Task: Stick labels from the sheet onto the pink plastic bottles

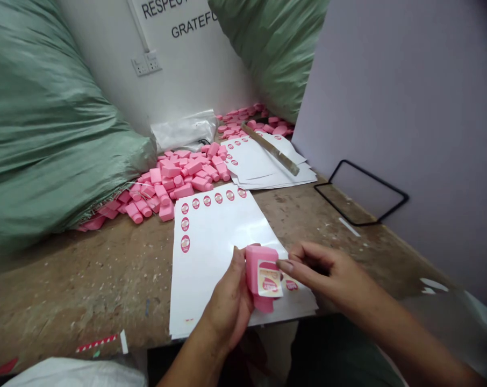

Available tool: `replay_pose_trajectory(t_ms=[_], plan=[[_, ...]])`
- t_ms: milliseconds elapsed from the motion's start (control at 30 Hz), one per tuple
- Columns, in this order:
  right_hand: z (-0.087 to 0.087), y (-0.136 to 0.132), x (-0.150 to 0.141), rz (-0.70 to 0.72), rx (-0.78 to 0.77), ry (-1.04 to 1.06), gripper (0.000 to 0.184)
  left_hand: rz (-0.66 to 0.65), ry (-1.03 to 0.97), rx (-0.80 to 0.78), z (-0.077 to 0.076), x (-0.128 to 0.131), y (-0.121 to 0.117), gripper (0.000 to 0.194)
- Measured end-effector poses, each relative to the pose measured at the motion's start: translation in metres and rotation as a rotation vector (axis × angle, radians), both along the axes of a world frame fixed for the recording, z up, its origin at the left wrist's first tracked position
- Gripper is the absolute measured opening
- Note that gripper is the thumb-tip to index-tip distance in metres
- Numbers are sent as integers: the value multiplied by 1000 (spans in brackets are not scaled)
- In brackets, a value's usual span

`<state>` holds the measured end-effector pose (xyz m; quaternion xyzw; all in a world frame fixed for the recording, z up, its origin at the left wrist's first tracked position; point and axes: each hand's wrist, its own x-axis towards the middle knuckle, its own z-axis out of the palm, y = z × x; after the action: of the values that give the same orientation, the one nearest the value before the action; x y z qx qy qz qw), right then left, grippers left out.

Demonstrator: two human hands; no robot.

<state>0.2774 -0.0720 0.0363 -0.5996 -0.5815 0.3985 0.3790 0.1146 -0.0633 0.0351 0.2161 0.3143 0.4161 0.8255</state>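
Between both hands (230,302) (328,271), pink bottle (253,270), left gripping, right at label (270,285)

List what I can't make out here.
All in the head view:
Label: small print too blurred to read.
Left hand: some fingers hidden behind the bottle.
Wall lettering: cut off by the top edge and the far green bag.
Bottle pile: partly hidden by the near green bag.

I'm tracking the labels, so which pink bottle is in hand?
The pink bottle in the left hand, with a label on one side; the other bottles lie heaped on the table.
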Motion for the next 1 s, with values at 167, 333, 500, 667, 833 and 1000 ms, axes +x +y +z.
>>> replay_pose_trajectory(t_ms=[167, 333, 500, 667, 833, 1000], plan=[[0, 2, -1, -18, -53, 59, 41, -12, 17, -4, -3, 0, -2, 49], [0, 5, -2, -26, -68, 74, 42, -20, 65, 33, -4, -2, -2, 44], [-1, 2, -3, -40, -36, -42, 39, -112, 166, 106, -4, -4, -4, 36], [-7, -2, 5, -180, 244, -335, 34, -149, 195, 88, -1, -9, -8, 41], [-7, -8, -3, -217, 288, -240, 26, -182, 159, 45, 2, -8, -12, 52], [-1, -9, -25, -109, 268, -141, 24, -203, 290, 94, 8, -27, -21, 62]])
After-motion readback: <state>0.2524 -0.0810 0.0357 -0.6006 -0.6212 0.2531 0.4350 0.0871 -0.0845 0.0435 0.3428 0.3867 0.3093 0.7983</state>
